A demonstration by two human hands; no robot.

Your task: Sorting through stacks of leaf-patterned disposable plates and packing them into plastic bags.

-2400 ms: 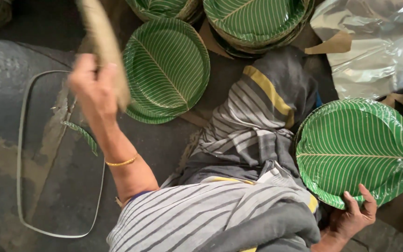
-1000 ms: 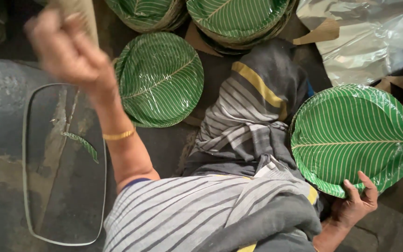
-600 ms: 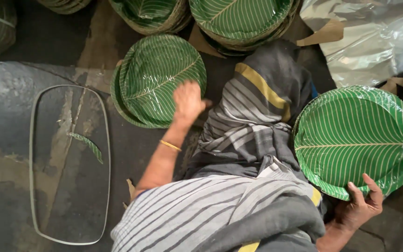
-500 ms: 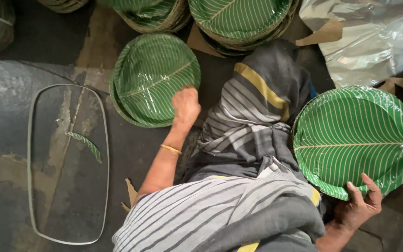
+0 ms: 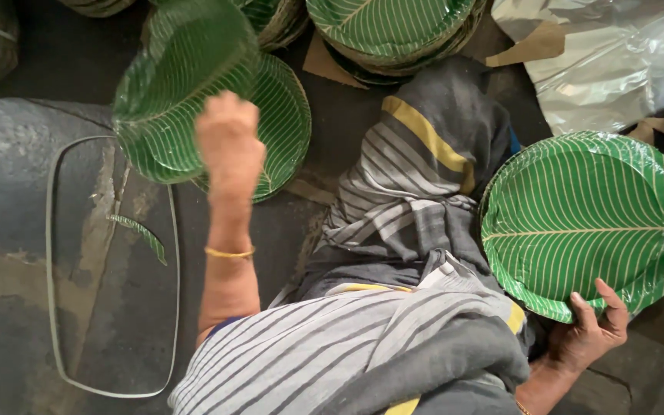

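Far left: a thin wire loop [image 5: 113, 265] lies flat on the dark grey floor [image 5: 9, 200], with a green leaf-pattern scrap [image 5: 140, 234] inside it.

Left hand [image 5: 228, 142] is raised and closed on a lifted plate [image 5: 182, 88], a green leaf-print disposable one, tilted and glossy under film. Grip is at the lower rim; fingers are hidden behind the hand. Beneath it sits a plate stack [image 5: 274, 127] on the floor, and more stacks [image 5: 390, 31] lie along the top edge.

Judgement: the plates look light, thin and semi-stiff. They will likely flex if pinched at one edge, and the film surface looks slippery. Best hold is the rim, thumb on top and fingers under.

Centre: striped grey cloth [image 5: 416, 207] covers the person's lap.

Right hand [image 5: 589, 334] grips the near rim of a second plate [image 5: 589, 223], held face-up, thumb over the edge. Crumpled clear plastic sheet [image 5: 616, 61] lies at top right.
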